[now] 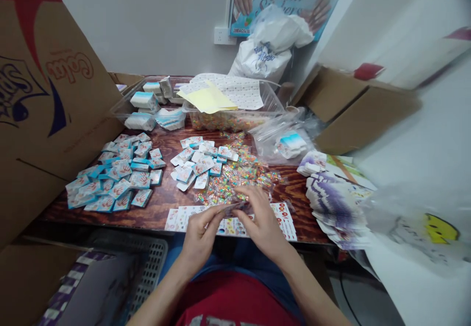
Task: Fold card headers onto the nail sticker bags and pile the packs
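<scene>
My left hand [200, 232] and my right hand [260, 220] meet over the table's front edge. Pinched between them is a thin, clear-looking packet [235, 208], seen nearly edge-on, so its contents are hard to make out. Beneath the hands lie overlapping sticker sheets [285, 218] with small printed pictures. Just beyond spreads a heap of small clear candy packets [235, 176] with bright bits inside. To the left of that heap is a pile of small white and blue cards [200, 164] printed with a hand picture.
Folded blue-edged boxes [121, 178] lie in a larger pile at left, beside a big carton [55, 95]. Clear trays [272, 101] line the back, with a yellow paper [209, 97] on top. Purple and white leaflets [333, 201] and a plastic bag [287, 139] occupy the right.
</scene>
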{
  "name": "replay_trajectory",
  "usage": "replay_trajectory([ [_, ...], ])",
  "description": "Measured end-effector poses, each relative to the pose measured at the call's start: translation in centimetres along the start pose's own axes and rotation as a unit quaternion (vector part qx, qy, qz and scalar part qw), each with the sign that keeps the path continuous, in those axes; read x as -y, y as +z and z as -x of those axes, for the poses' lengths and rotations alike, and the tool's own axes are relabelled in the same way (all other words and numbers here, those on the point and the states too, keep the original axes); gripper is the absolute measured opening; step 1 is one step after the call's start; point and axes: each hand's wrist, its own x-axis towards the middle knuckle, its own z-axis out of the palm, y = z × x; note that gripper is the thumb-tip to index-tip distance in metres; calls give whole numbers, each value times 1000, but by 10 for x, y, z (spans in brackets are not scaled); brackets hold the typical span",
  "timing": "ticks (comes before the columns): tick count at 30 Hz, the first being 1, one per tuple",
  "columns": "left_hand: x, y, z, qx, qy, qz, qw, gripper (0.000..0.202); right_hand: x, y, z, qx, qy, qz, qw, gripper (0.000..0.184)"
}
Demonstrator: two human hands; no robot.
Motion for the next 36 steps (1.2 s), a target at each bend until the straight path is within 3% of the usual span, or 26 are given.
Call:
replay_trajectory([
  [4, -4, -13, 5, 15, -32, 51, 998, 33, -11, -3, 8, 93, 85, -55, 990, 16],
  [8, 8, -10, 5, 34, -137, 195, 970, 40, -4, 2, 17, 149, 73, -172, 971, 21],
  [12, 26, 10, 7, 117, -239, 255, 930, 39, -1, 23, 22, 110, 49, -105, 987, 22],
  [16, 35, 17, 8, 129, -291, 296, 900, 39, -15, 32, 26, 38, 129, -15, 991, 8],
  [19, 36, 16, 5, 96, -292, 303, 902, 37, -25, 23, 28, 43, 204, -101, 973, 21],
  [23, 38, 18, 0, 17, -256, 288, 923, 37, -28, 9, 33, 124, 257, -255, 924, 41],
  [25, 38, 21, -2, 0, -230, 268, 935, 37, -26, 9, 35, 147, 256, -249, 922, 32],
  [29, 37, 20, -3, 22, -215, 242, 946, 36, -25, 16, 34, 112, 248, -171, 947, 13],
  [33, 37, 10, -3, 76, -243, 213, 943, 39, -29, 18, 32, 131, 268, -212, 931, 18],
  [36, 41, 6, -2, 24, -183, 96, 978, 36, -28, 17, 32, 171, 282, -239, 913, 27],
])
